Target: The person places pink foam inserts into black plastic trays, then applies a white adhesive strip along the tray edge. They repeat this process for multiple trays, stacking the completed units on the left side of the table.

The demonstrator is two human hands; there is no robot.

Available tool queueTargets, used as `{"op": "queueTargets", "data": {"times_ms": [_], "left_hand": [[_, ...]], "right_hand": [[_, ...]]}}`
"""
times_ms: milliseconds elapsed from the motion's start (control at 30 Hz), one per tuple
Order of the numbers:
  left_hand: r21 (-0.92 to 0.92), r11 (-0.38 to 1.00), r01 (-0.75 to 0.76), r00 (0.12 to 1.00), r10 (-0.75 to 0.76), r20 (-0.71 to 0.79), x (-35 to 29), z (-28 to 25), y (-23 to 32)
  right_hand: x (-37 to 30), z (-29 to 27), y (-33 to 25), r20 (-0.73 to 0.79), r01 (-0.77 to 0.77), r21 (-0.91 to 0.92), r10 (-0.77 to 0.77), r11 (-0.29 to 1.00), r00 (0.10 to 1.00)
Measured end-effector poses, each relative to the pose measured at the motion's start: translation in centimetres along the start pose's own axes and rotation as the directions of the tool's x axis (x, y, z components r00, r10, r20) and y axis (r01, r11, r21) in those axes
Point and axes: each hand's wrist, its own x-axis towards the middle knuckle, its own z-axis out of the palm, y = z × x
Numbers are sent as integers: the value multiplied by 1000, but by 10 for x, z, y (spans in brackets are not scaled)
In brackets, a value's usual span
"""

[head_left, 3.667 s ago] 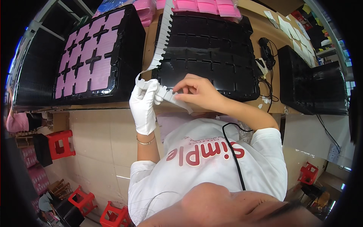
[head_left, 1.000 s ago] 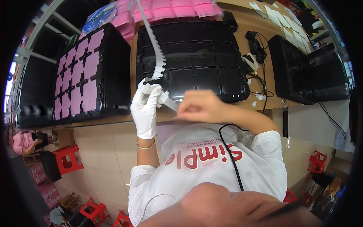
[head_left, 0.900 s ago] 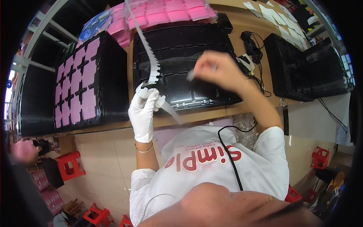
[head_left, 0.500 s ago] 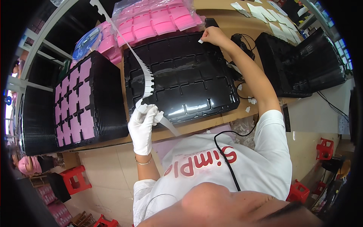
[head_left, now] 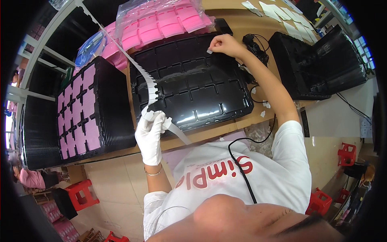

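Note:
My left hand (head_left: pixel 150 141), in a white glove with a bracelet at the wrist, is closed on a long white strip of labels (head_left: pixel 152 90). The strip has a toothed edge and runs up past the far left corner of the black plastic tray (head_left: pixel 193 96); a short end hangs below the hand. My bare right hand (head_left: pixel 227 45) pinches a small white label (head_left: pixel 209 51) at the far right part of the tray. Whether that label touches the tray I cannot tell. The shiny black tray has a grid of raised ridges and lies before me.
A tall stack of black trays with pink pads (head_left: pixel 82 117) stands at the left. Pink sheets in clear plastic (head_left: pixel 161 24) lie behind the tray. Another black tray stack (head_left: pixel 298 72), black cables (head_left: pixel 258 48) and white papers (head_left: pixel 278 12) are at the right.
My right hand has moved slightly nearer and to the left with the small label. The label strip and my left hand have shifted a little left.

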Motion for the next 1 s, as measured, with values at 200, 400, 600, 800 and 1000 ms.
{"op": "queueTargets", "data": {"times_ms": [200, 400, 600, 800, 1000], "left_hand": [[-17, 999, -33, 999, 33, 17, -6, 13, 1], [-113, 992, 56, 986, -37, 166, -9, 37, -6], [-110, 990, 86, 973, -60, 222, -15, 50, -9], [-85, 994, 67, 970, -45, 239, -14, 59, -15], [-12, 997, 77, 972, -72, 224, -8, 56, -11]], "right_hand": [[-108, 31, -75, 242, -260, 962, 184, 79, 953], [-172, 84, -156, 302, -393, 831, 275, 394, 913], [-191, 103, -166, -182, -25, 506, 135, 862, 974], [-205, 82, -152, -263, 238, 221, -177, 946, 949], [-183, 6, -93, 24, -298, 40, 297, 954, 955]]}}
